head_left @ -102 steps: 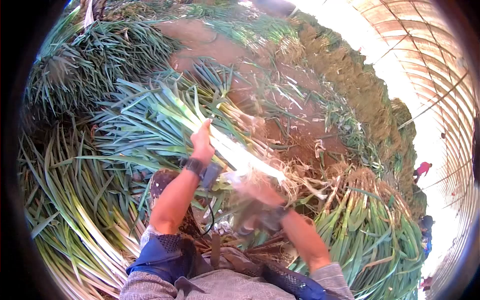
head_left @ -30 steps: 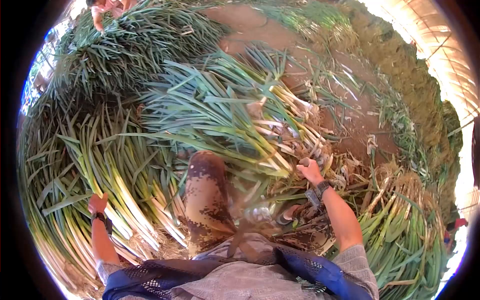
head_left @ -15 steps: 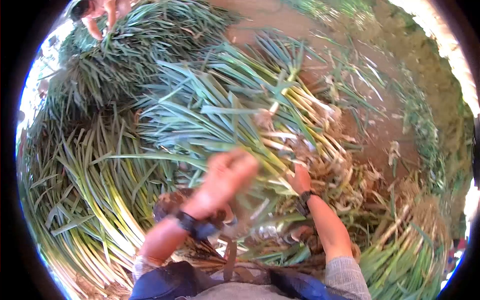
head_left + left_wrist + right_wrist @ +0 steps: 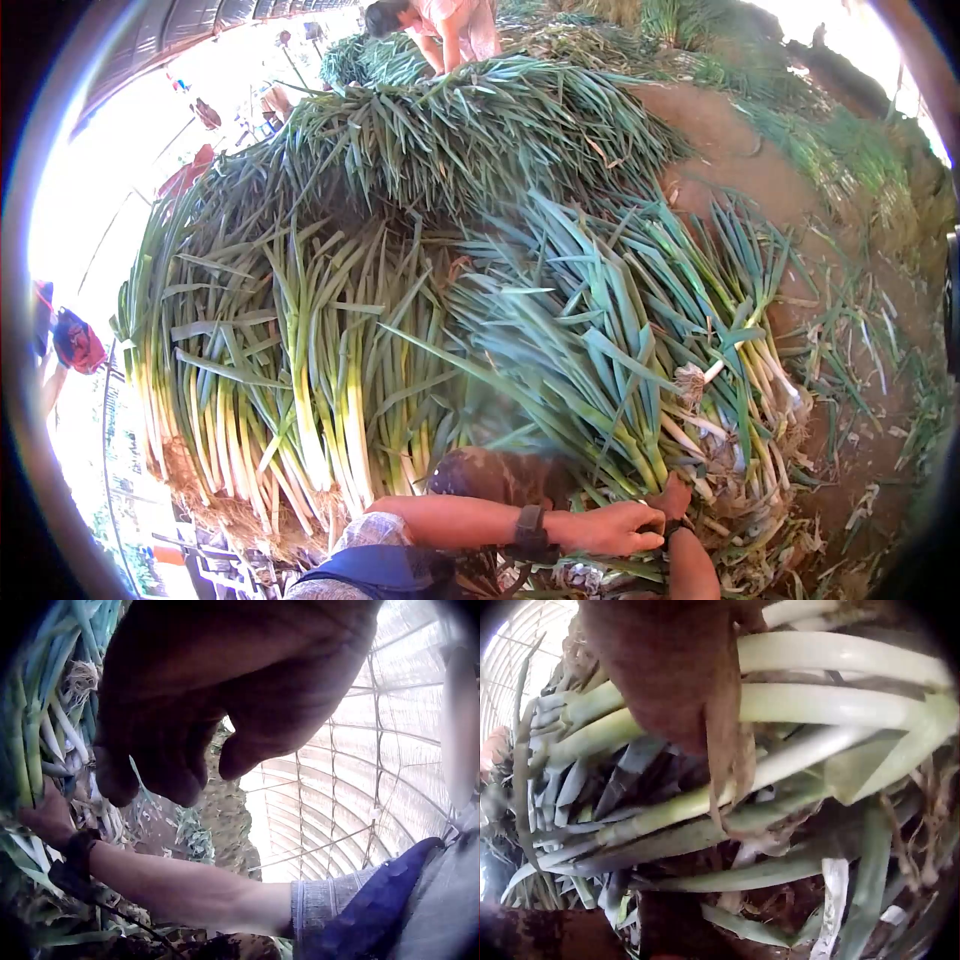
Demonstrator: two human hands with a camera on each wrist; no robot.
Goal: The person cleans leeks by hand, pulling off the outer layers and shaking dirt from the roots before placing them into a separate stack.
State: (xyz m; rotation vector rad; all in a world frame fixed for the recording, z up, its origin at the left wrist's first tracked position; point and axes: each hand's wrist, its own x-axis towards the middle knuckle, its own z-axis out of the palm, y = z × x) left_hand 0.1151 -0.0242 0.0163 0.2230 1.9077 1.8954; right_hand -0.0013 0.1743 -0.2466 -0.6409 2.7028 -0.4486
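Long green leeks [image 4: 600, 370] lie in front of the body, with white stalks and roots at the lower right. My right hand [image 4: 672, 497] grips several stalks near their pale lower ends; in the right wrist view the hand [image 4: 667, 675] lies across white stalks [image 4: 825, 705], with a dry brown leaf strip beside it. My left hand [image 4: 610, 528] hovers close to the right one, its fingers loosely bent. Nothing shows between its fingers in the left wrist view, where the hand [image 4: 225, 682] fills the top.
More leeks [image 4: 330, 400] stand in a dense row at the left, roots toward the lower edge. Behind is a large green heap [image 4: 480, 140], over which a person in pink [image 4: 455, 25] bends. Bare soil [image 4: 740, 150] with scattered leaves lies to the right.
The view has swung left. My left hand, which was on the left-hand leeks a second ago, has crossed over to beside my right hand. The right hand stays at the stalks.
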